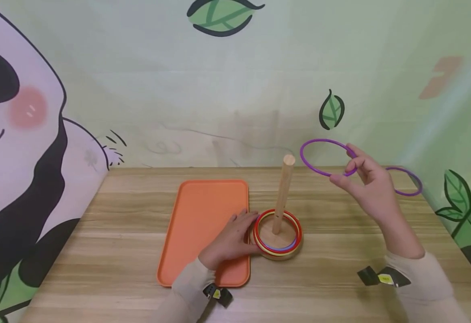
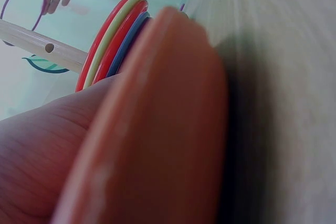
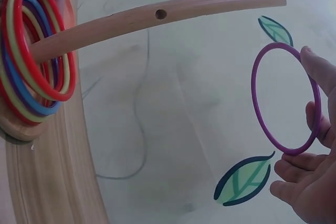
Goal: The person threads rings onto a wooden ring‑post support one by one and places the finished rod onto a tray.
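My right hand (image 1: 370,188) pinches a thin purple ring (image 1: 321,140) between thumb and fingers. It is raised to the right of an upright wooden peg (image 1: 284,193), close to the height of the peg's tip. Round the foot of the peg lies a stack of red, yellow, blue and purple rings (image 3: 69,77), resting on a round wooden base (image 1: 279,257). My left hand (image 1: 231,237) reaches across the tray's right edge, its thumb and spread fingers against the left side of the stack and base. In the left wrist view the tray edge hides much of that hand.
An orange tray (image 1: 195,224) lies flat on the wood-grain table (image 1: 130,251), left of the base. Another purple ring (image 1: 421,185) sits at the table's far right, partly behind my right hand. A printed backdrop (image 1: 235,89) stands along the back edge.
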`<control>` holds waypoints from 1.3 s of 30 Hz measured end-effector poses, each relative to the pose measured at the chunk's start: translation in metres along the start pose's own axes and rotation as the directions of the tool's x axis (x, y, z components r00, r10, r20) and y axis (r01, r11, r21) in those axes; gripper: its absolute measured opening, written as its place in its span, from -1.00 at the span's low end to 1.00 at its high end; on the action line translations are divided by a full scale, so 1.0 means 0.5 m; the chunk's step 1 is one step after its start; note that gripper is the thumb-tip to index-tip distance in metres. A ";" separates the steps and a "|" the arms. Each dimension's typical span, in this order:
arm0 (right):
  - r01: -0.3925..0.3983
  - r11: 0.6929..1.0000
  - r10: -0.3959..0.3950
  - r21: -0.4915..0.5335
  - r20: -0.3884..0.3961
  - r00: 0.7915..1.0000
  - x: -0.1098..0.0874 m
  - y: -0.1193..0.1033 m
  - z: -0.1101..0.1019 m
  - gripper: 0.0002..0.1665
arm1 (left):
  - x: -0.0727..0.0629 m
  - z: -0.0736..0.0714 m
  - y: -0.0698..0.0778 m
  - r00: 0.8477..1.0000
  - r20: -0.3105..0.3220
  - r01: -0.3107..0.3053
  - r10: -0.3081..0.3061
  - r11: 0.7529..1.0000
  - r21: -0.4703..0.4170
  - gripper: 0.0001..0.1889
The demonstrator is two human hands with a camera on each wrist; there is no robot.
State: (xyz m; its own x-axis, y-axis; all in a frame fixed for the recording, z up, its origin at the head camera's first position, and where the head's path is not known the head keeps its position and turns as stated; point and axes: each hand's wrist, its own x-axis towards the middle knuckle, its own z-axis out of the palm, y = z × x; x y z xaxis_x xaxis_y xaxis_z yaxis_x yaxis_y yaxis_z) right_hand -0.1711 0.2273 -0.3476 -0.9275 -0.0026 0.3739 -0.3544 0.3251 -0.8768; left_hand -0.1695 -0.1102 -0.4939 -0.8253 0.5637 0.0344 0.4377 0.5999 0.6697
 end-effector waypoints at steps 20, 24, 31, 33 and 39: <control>0.058 0.997 -0.059 0.040 0.012 0.998 0.019 -0.062 0.002 -0.70 | -0.001 -0.002 0.002 1.000 0.002 0.005 -0.005 1.000 0.001 -0.02; 0.068 0.992 -0.069 0.103 0.011 0.998 0.020 -0.068 0.005 -0.73 | -0.001 -0.002 0.002 1.000 -0.004 -0.006 0.006 1.000 0.005 -0.02; 0.086 0.978 -0.091 0.189 0.019 0.996 0.020 -0.073 0.011 -0.73 | 0.000 0.000 0.000 1.000 -0.005 -0.005 0.005 1.000 -0.002 -0.02; 0.098 0.974 -0.105 0.203 0.020 0.994 0.019 -0.077 0.013 -0.74 | 0.000 0.001 0.000 1.000 -0.006 -0.005 0.005 1.000 0.000 -0.02; 0.108 0.957 -0.121 0.268 0.033 0.992 0.011 -0.089 0.023 -0.76 | 0.000 -0.001 0.002 1.000 -0.014 -0.014 0.014 1.000 0.004 -0.03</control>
State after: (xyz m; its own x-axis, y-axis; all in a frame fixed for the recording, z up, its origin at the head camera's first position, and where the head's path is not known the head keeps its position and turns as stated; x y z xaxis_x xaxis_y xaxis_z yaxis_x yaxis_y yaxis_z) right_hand -0.1616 0.2019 -0.3098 -0.8811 -0.0728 0.4674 -0.4715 0.0570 -0.8800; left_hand -0.1692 -0.1097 -0.4930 -0.8239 0.5641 0.0541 0.4505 0.5941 0.6664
